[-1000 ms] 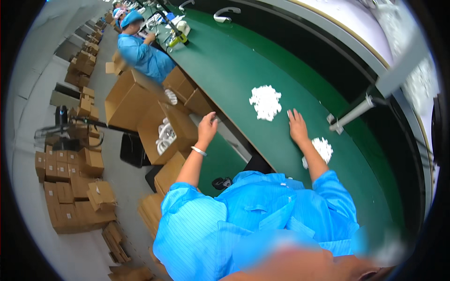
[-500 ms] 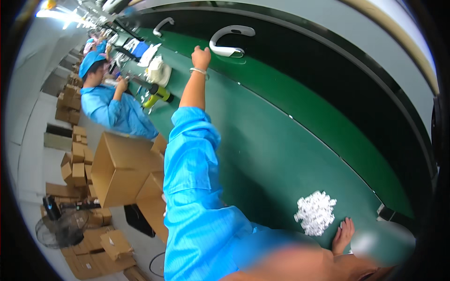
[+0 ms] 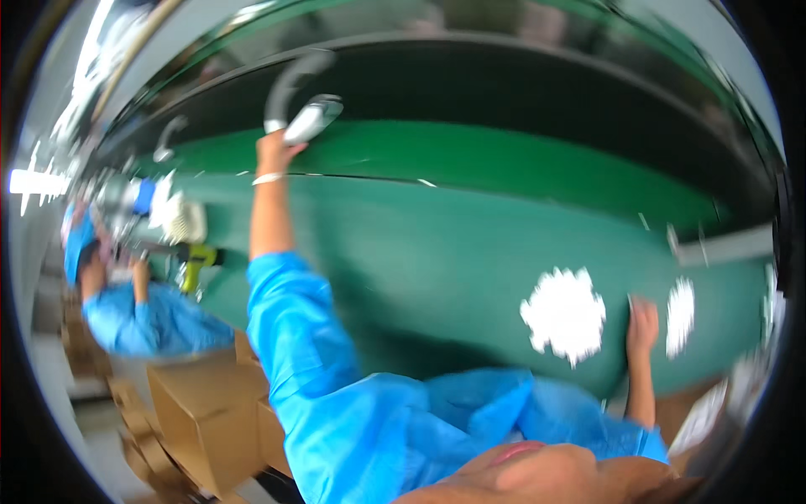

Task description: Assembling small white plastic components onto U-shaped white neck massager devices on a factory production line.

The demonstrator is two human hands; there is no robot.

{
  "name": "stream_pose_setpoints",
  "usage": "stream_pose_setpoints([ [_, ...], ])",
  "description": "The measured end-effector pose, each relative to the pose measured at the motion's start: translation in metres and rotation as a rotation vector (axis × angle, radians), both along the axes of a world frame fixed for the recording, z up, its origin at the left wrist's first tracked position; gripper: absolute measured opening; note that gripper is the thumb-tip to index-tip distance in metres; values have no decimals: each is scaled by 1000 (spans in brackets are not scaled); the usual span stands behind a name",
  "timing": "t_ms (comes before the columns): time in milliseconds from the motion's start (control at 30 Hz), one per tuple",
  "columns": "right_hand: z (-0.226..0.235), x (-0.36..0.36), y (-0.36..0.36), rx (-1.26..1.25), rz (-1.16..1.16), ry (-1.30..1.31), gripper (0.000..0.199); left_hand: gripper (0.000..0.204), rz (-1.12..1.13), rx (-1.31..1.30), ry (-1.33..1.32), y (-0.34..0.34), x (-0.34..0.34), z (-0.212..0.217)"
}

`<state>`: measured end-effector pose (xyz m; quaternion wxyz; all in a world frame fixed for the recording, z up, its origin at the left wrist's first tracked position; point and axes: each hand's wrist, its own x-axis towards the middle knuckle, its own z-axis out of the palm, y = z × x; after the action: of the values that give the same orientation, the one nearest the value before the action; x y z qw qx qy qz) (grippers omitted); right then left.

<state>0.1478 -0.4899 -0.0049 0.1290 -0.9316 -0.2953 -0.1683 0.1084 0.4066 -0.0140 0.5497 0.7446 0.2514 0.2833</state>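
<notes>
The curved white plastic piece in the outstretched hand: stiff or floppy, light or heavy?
Probably stiff: the curved white plastic piece keeps its arc while the left hand grips only one end. Likely light, held at full reach. Blur hides the finish.

— Which colours do you see under your hands?

— You work on a dark green conveyor belt [image 3: 437, 252]. Your sleeves are bright blue [image 3: 294, 336], and on your left wrist is a thin white band [image 3: 269, 178].

— And the curved piece at your left hand [image 3: 277, 151]?

— It is a white and grey curved plastic handle [image 3: 306, 113], blurred, no pattern to tell. Near your right hand [image 3: 642, 323] you have a pure white heap of small pieces [image 3: 564, 315], and a second white heap [image 3: 680, 312].

— Other colours?

— Plain brown cardboard boxes [image 3: 206, 412], and a co-worker in a blue coat and blue cap [image 3: 143, 315].
</notes>
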Motion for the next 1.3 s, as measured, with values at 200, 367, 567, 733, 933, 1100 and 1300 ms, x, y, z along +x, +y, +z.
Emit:
stream_pose_setpoints([
  [200,21,6,23,806,-181,458,17,22,-81,-890,-227,-222,-6,61],
  [367,29,-20,23,1272,-29,761,18,31,-591,-1082,-79,-405,-36,69],
  [567,70,-52,36,1439,48,928,14,35,-653,-852,70,-592,-78,90],
  [733,94,-77,52,1398,214,1009,13,39,-775,-891,31,-666,-90,99],
  [933,89,-102,70,1132,218,813,11,47,-838,-905,-9,-692,-101,101],
  [1100,93,-114,74,1048,173,760,12,50,-828,-941,-102,-693,-114,103],
  [1300,50,-106,71,1090,234,518,16,48,-830,-861,-193,-697,-124,95],
])
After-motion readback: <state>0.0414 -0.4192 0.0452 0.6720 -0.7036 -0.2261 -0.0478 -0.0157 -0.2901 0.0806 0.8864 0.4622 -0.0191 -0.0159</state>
